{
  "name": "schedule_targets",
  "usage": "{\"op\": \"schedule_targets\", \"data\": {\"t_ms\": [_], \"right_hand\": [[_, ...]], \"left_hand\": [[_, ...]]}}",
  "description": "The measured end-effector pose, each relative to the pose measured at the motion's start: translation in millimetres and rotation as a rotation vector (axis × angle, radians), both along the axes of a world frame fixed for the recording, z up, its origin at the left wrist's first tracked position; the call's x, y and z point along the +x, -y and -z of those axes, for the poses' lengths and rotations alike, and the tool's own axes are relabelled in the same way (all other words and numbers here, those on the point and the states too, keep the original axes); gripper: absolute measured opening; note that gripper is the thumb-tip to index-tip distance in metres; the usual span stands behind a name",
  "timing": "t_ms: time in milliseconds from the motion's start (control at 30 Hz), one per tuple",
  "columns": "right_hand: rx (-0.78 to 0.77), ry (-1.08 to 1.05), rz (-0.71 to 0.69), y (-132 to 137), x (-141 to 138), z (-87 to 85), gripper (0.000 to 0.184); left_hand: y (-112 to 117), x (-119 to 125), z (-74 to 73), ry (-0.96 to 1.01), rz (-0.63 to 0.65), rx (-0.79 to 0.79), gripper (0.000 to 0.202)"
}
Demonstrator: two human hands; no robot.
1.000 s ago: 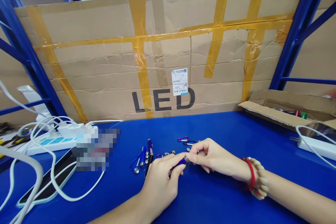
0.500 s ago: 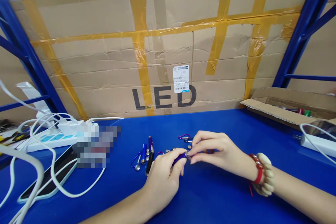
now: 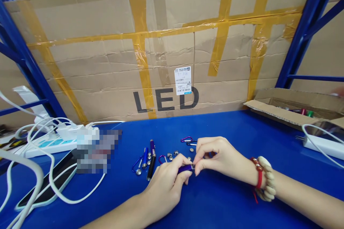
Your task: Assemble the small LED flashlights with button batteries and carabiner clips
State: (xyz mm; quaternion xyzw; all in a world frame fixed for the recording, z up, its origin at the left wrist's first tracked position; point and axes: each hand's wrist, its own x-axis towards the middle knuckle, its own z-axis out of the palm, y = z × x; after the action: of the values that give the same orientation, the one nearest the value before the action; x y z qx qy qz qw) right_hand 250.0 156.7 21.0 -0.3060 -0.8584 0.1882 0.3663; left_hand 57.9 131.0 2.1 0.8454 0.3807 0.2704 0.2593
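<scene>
The purple tube (image 3: 185,168) is low over the near middle of the bench (image 3: 236,132), clamped in my left hand (image 3: 166,186) with only its right end poking out. My right hand (image 3: 219,155) meets it there, thumb and forefinger pinched on the tip, so both hands are closed together on the one piece. The worry, as I judge it, is that tip: whatever I am pinching is tiny, and if my grip slackens or I press it on crooked it could pop free, bounce on the hard blue top and vanish among the silver bits (image 3: 172,155) lying just beyond my knuckles, or roll off the near edge. My right wrist with its bracelets (image 3: 264,182) hangs close to the surface, and a careless sweep could scatter those bits, the carabiner clips (image 3: 187,139) or the pen-shaped lights (image 3: 151,157) to the left. My fingers cover the joint itself, so I cannot tell whether anything is seated on the end or what it is, and my palm hides most of the tube. The silver bits are too small to name. In the cardboard tray (image 3: 271,109) at far right only a few coloured ends show, a blurred patch (image 3: 94,150) blanks part of the left side, and the phone (image 3: 45,186) is partly crossed by white cable.
</scene>
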Motion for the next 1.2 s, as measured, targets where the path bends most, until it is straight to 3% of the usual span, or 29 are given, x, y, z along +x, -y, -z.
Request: {"op": "schedule_targets", "data": {"t_ms": [333,400,933,1200], "right_hand": [[-0.649,-0.118,0.095,-0.6,-5.1,5.7,0.039],[-0.718,-0.118,0.1,-0.8,-6.0,6.1,0.04],[-0.731,-0.162,0.124,-2.9,-9.5,7.5,0.045],[-0.652,-0.188,0.15,-5.7,-9.4,8.5,0.044]], "left_hand": [[1.4,-0.2,1.1,0.006,-0.05,0.099,0.014],[1.3,-0.1,0.4,0.012,-0.046,0.097,0.013],[-0.8,5.1,1.4,0.121,-0.097,-0.05,0.019],[-1.7,7.5,0.8,0.197,-0.142,-0.136,0.013]]}}
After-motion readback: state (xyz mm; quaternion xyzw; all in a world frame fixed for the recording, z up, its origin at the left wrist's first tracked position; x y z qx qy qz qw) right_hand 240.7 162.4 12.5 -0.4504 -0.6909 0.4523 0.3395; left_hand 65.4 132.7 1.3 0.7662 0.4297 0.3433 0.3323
